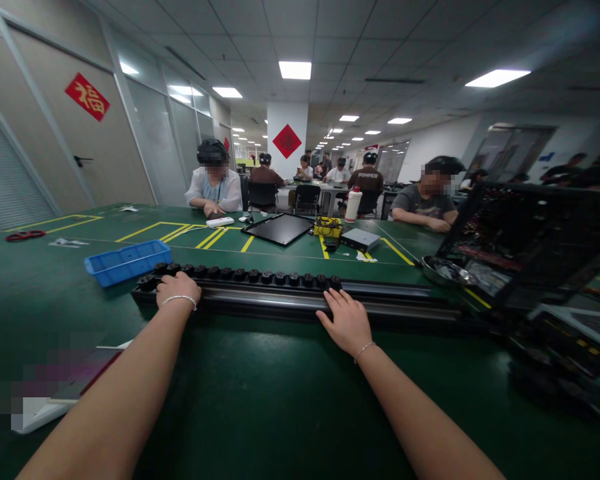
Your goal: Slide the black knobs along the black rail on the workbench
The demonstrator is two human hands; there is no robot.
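Note:
A long black rail (pixel 380 300) carrying a row of several round black knobs (pixel 260 275) lies across the green table (pixel 260 393) in front of me. My left hand (pixel 178 290) rests curled over the rail's left end, fingers closed round it near the first knobs. My right hand (pixel 346 320) lies on the rail about at its middle, just past the last knob, with its fingers stretched forward and slightly apart. Both wrists wear a thin bracelet.
A blue plastic tray (pixel 128 261) stands behind the rail at the left. A black open computer case (pixel 530 247) and a metal bowl (pixel 443 270) crowd the right. A black panel (pixel 280 229), a grey box (pixel 360 239) and a white bottle (pixel 353 205) lie farther back. Other people sit opposite.

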